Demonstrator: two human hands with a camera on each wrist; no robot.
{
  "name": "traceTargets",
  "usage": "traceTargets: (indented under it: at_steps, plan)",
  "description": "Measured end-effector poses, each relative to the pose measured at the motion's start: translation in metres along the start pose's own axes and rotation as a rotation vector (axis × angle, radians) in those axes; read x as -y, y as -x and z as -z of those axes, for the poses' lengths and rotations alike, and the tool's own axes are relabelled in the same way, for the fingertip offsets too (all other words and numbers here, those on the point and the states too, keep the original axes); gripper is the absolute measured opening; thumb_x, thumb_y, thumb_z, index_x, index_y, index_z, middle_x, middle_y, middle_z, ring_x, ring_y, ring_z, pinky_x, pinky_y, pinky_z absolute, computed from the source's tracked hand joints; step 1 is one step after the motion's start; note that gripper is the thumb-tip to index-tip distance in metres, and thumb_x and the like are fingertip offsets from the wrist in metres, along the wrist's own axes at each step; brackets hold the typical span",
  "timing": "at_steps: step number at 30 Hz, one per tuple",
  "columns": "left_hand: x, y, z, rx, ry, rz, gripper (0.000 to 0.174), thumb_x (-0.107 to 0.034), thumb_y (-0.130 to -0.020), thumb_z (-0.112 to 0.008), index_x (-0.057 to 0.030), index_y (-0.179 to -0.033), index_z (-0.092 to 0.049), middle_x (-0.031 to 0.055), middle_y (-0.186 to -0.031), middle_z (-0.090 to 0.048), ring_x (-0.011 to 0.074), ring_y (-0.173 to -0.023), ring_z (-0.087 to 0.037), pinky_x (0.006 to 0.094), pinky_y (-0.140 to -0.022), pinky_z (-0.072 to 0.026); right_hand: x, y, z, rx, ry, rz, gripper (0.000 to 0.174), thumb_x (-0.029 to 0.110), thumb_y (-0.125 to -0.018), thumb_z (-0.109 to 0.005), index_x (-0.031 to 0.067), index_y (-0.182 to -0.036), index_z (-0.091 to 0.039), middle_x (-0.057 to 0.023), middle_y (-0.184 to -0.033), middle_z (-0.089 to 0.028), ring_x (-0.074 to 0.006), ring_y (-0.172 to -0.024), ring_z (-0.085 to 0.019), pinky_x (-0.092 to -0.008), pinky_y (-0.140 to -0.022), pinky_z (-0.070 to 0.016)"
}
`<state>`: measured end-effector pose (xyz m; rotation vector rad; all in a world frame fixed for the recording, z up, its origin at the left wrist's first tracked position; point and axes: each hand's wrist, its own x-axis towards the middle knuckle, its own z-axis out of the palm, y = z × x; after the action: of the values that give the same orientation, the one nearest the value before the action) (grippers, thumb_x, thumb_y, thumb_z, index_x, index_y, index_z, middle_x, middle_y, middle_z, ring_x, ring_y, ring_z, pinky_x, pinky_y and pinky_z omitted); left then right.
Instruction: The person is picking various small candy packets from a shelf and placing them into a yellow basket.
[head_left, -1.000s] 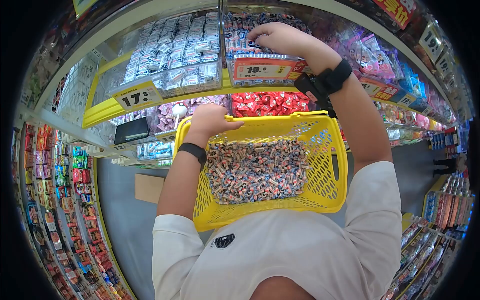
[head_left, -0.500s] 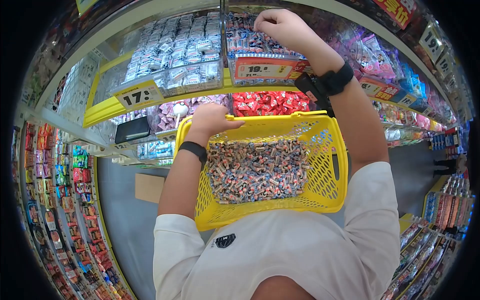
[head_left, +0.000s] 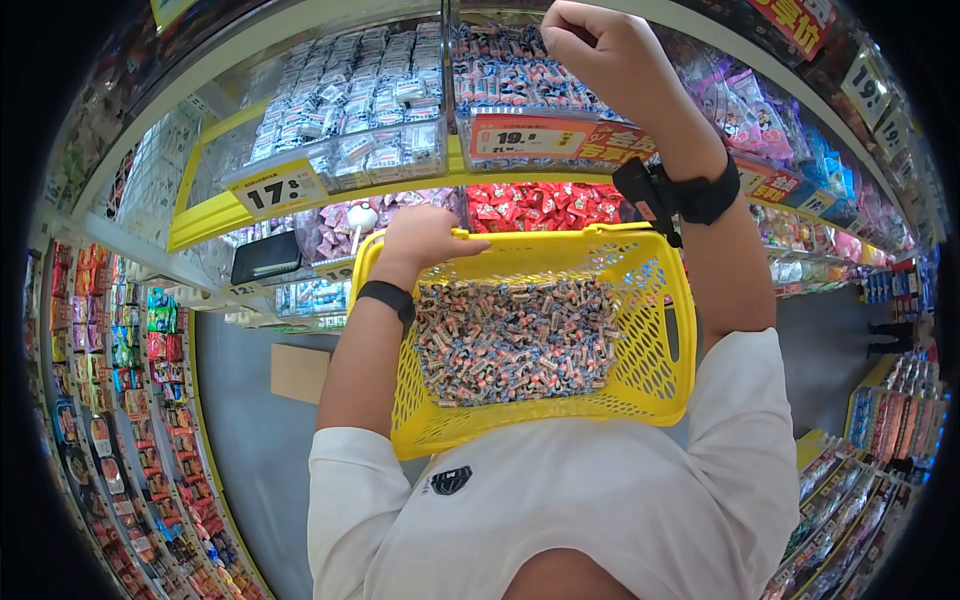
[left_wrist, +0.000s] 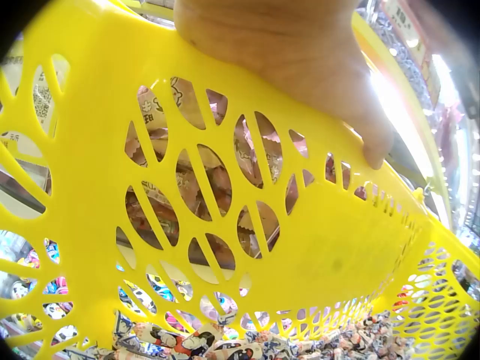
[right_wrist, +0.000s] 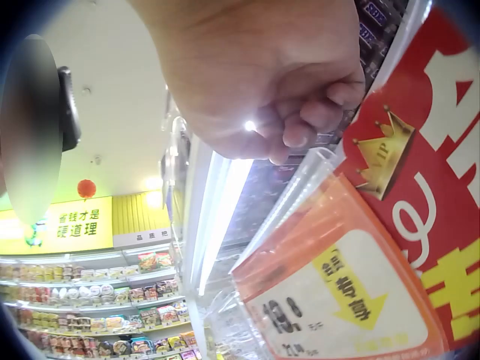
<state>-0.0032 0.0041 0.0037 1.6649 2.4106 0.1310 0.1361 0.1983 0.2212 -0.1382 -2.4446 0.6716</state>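
Observation:
My left hand point(head_left: 420, 238) grips the back rim of the yellow basket point(head_left: 540, 246), thumb along its inner side. Wrapped candies point(head_left: 515, 345) cover the basket's floor. In the left wrist view the same hand point(left_wrist: 292, 52) lies over the rim of the perforated wall point(left_wrist: 322, 240). My right hand point(head_left: 612, 55) is raised over the upper bin of small blue-and-white wrapped sweets point(head_left: 510, 80), behind a red-and-white price sign point(head_left: 530, 138). The right wrist view shows the hand point(right_wrist: 262, 67) with fingers curled toward the palm and nothing visible in them.
White packets point(head_left: 350, 90) fill the bin to the left, above a yellow 17.8 tag point(head_left: 277, 190). Red-wrapped sweets point(head_left: 540, 207) lie in a lower bin. A dark phone-like object point(head_left: 265, 258) sits at the shelf edge. A cardboard piece point(head_left: 299, 374) is on the floor.
My right hand has moved up and to the right from the sweets near the bin's front, and its fingers have curled in more. The left hand and basket have barely moved.

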Motion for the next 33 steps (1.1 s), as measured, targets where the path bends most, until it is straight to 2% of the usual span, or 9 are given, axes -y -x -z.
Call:
traceTargets:
  at_steps: [4,10,13,16,19,22,28,31,33]
  plan:
    - [0.001,0.001,-0.002,-0.020,0.000,-0.004,0.069,-0.077,-0.072,-0.060,-0.0087,-0.074,-0.074,0.0120,-0.071,-0.068,0.0295,-0.070,-0.067,0.0418,-0.066,-0.0526,0.010,0.031,0.004,-0.038,-0.029,0.107,0.012,0.014,-0.083,-0.062,0.0023,-0.085,-0.064,-0.0117,-0.069,-0.058,-0.0237,-0.065,-0.060,-0.0368,-0.060,-0.0469]
    - [0.001,0.000,-0.004,-0.025,0.000,-0.006,0.070,-0.077,-0.071,-0.061,-0.0088,-0.074,-0.074,0.0116,-0.070,-0.068,0.0295,-0.070,-0.067,0.0424,-0.067,-0.0528,0.026,0.079,-0.015,-0.078,-0.113,0.403,0.009,0.007,-0.073,-0.065,0.0037,-0.074,-0.057,-0.0110,-0.068,-0.054,-0.0297,-0.063,-0.056,-0.0393,-0.057,-0.0440]
    - [0.002,0.000,-0.006,-0.048,-0.009,-0.003,0.070,-0.078,-0.071,-0.061,-0.0089,-0.073,-0.074,0.0116,-0.070,-0.067,0.0293,-0.070,-0.067,0.0424,-0.066,-0.0529,0.027,0.103,-0.036,0.083,-0.229,0.375,0.009,0.006,-0.072,-0.065,0.0049,-0.073,-0.056,-0.0113,-0.067,-0.054,-0.0312,-0.062,-0.056,-0.0414,-0.057,-0.0432]
    - [0.003,-0.001,-0.008,-0.056,0.009,-0.014,0.070,-0.078,-0.071,-0.061,-0.0089,-0.072,-0.073,0.0118,-0.070,-0.067,0.0291,-0.069,-0.067,0.0422,-0.065,-0.0528,0.018,0.128,-0.068,0.288,-0.379,0.204,0.007,0.008,-0.075,-0.063,0.0049,-0.074,-0.057,-0.0127,-0.066,-0.055,-0.0333,-0.064,-0.057,-0.0437,-0.058,-0.0433]
    - [0.000,0.001,-0.003,-0.048,-0.018,-0.002,0.070,-0.078,-0.071,-0.061,-0.0089,-0.071,-0.073,0.0119,-0.070,-0.067,0.0291,-0.069,-0.067,0.0423,-0.065,-0.0526,0.004,0.148,-0.101,0.520,-0.343,0.040,0.009,0.013,-0.081,-0.060,0.0043,-0.078,-0.061,-0.0134,-0.074,-0.059,-0.0315,-0.068,-0.059,-0.0411,-0.062,-0.0448]
    - [-0.002,0.003,0.000,-0.038,-0.006,0.009,0.070,-0.078,-0.071,-0.061,-0.0090,-0.071,-0.073,0.0118,-0.069,-0.067,0.0293,-0.069,-0.067,0.0423,-0.065,-0.0525,-0.012,0.168,-0.135,0.630,-0.284,-0.062,0.017,0.020,-0.084,-0.056,0.0064,-0.080,-0.063,-0.0153,-0.072,-0.060,-0.0370,-0.071,-0.060,-0.0478,-0.065,-0.0461]
    - [0.000,0.003,-0.004,-0.071,-0.007,-0.008,0.069,-0.077,-0.071,-0.062,-0.0091,-0.071,-0.073,0.0116,-0.069,-0.067,0.0290,-0.068,-0.067,0.0417,-0.064,-0.0525,-0.043,0.213,-0.193,0.732,-0.172,-0.063,0.018,0.022,-0.084,-0.058,0.0078,-0.084,-0.068,-0.0129,-0.087,-0.065,-0.0352,-0.084,-0.063,-0.0493,-0.075,-0.0498]
    - [0.000,0.002,-0.004,-0.071,0.000,-0.011,0.068,-0.077,-0.071,-0.062,-0.0091,-0.072,-0.073,0.0115,-0.069,-0.067,0.0288,-0.068,-0.067,0.0417,-0.065,-0.0525,-0.056,0.230,-0.213,0.822,-0.184,-0.070,0.019,0.021,-0.083,-0.059,0.0093,-0.092,-0.069,-0.0138,-0.099,-0.064,-0.0356,-0.090,-0.063,-0.0491,-0.079,-0.0506]
    - [0.001,0.002,-0.005,-0.083,-0.004,-0.019,0.068,-0.077,-0.071,-0.062,-0.0091,-0.072,-0.073,0.0114,-0.069,-0.067,0.0289,-0.069,-0.067,0.0417,-0.065,-0.0525,-0.060,0.243,-0.222,0.834,-0.150,-0.025,0.025,0.021,-0.082,-0.060,0.0102,-0.104,-0.068,-0.0152,-0.109,-0.062,-0.0366,-0.095,-0.063,-0.0489,-0.081,-0.0514]
